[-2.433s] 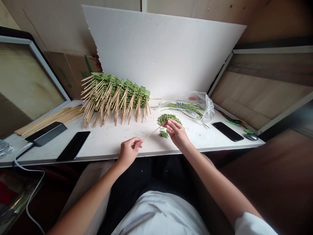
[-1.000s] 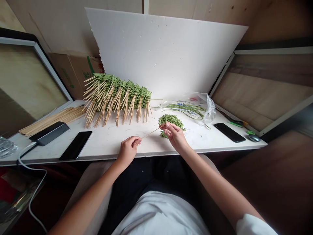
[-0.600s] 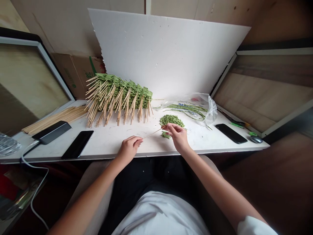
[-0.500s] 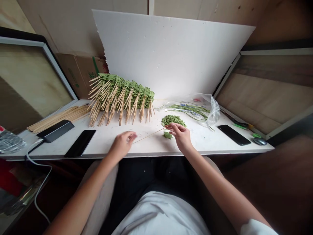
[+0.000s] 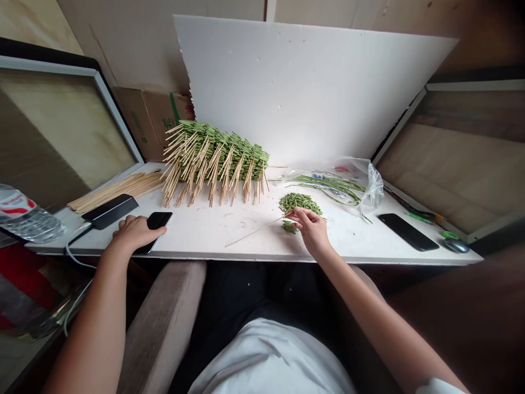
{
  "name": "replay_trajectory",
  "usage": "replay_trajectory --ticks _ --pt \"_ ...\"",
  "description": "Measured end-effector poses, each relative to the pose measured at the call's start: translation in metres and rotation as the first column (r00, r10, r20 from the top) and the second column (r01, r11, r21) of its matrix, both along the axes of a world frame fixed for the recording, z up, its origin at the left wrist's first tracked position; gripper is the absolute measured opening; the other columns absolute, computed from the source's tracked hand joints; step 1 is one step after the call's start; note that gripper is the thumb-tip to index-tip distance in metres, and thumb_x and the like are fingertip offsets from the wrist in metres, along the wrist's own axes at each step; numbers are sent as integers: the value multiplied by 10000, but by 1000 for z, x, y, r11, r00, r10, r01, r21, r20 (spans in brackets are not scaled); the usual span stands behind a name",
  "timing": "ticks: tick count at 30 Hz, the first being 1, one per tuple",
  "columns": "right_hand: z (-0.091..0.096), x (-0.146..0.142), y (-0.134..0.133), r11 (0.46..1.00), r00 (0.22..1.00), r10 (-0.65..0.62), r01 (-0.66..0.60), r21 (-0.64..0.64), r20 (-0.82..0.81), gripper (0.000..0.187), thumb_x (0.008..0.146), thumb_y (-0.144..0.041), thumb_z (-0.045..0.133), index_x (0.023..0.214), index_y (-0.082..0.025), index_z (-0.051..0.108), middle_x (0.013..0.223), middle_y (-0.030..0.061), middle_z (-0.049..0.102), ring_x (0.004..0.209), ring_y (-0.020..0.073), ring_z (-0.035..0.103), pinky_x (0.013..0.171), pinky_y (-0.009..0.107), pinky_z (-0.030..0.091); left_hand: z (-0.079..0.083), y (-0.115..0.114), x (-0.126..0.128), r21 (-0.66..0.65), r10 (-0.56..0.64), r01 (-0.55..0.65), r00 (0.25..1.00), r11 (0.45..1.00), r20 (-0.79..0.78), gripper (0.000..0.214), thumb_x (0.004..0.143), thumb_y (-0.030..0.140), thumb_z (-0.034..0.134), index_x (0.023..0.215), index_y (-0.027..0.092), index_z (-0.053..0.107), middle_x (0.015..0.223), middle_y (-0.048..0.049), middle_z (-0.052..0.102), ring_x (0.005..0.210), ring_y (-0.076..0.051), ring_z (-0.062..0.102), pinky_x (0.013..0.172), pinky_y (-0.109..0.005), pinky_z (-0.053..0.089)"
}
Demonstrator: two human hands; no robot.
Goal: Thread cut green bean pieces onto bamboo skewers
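My right hand [image 5: 312, 227] pinches a thin wooden skewer [image 5: 254, 232] near its right end. The skewer slants down to the left over the white table. Right beside those fingers lies a heap of short-cut green stalk pieces [image 5: 299, 203], with a small bunch of cut pieces [image 5: 289, 226] just in front of it. Over a black phone [image 5: 159, 221] at the left is my left hand [image 5: 133, 232], thumb stretched out and fingers apart; whether it touches the phone I cannot tell. Behind the phone lie many loose bare skewers [image 5: 118, 191].
A large stack of skewered green pieces [image 5: 229, 143] stands at the back. Long green stalks [image 5: 328, 183] lie by a clear plastic bag [image 5: 372, 186]. A second phone [image 5: 407, 231], a mouse [image 5: 456, 244], a black box [image 5: 110, 210] and a water bottle [image 5: 28, 216] are at the sides.
My left hand has left the skewer's free end and moved left over the phone. My right hand keeps its pinch on the skewer. The view has shifted slightly left.
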State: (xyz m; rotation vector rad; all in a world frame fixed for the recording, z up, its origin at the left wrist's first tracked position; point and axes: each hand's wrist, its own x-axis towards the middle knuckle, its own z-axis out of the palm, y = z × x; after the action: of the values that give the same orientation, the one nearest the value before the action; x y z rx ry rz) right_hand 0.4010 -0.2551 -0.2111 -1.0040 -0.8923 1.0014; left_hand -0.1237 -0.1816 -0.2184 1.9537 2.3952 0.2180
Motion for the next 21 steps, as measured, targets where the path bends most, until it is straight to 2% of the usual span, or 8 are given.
replay_trajectory --ticks 4,9,12,14,16,18,21 --pt "-1 -1 0 1000 1000 -4 4 -9 -2 358 745 -524 891 891 -211 795 902 72 804 868 228 774 646 280 601 -6 4 4 14 19 -19 1000 1000 -12 890 743 735 641 1243 0 623 1363 -362 548 1278 -550 521 960 -588 487" --pt "-4 -2 1 1000 1000 3 -3 -5 1 328 762 -495 883 879 -202 796 882 66 799 834 210 768 619 261 601 -6 6 6 27 42 -42 999 999 22 924 715 716 645 1304 5 632 1407 -386 521 1321 -564 493 993 -628 468" --pt "-6 -2 2 1000 1000 5 -5 -7 2 311 773 -484 876 879 -203 798 884 66 798 841 209 768 609 251 596 -1 5 -1 9 8 -9 997 1000 73 917 681 700 706 1303 29 649 1418 -361 540 1363 -546 476 1037 -608 464" --pt "-6 -1 2 1000 1000 -2 2 -12 5 317 772 -492 874 885 -206 799 892 69 801 851 216 770 608 255 596 5 1 -11 6 -12 11 985 1000 172 872 669 678 750 1270 52 665 1397 -310 596 1347 -493 526 1052 -549 481" --pt "-6 1 2 1000 1000 -9 9 -16 5 328 765 -502 876 891 -209 798 896 71 803 860 225 774 611 263 600 13 -6 -21 -4 -25 28 941 1000 339 764 675 627 782 1205 86 683 1329 -227 681 1257 -407 623 1014 -464 521" --pt "-6 1 3 1000 1000 -13 13 -21 -1 337 756 -508 883 894 -212 798 895 71 804 865 229 777 618 268 605 21 -16 -31 -24 -10 27 861 999 508 657 640 552 826 1118 118 703 1248 -154 744 1156 -330 683 936 -380 554" --pt "-7 1 3 1000 1000 -15 15 -26 -10 350 735 -512 899 888 -215 795 889 71 804 865 233 780 625 274 610 30 -29 -42 -71 35 17 744 997 667 587 546 427 889 1043 162 728 1187 -93 781 1097 -291 700 841 -318 571"
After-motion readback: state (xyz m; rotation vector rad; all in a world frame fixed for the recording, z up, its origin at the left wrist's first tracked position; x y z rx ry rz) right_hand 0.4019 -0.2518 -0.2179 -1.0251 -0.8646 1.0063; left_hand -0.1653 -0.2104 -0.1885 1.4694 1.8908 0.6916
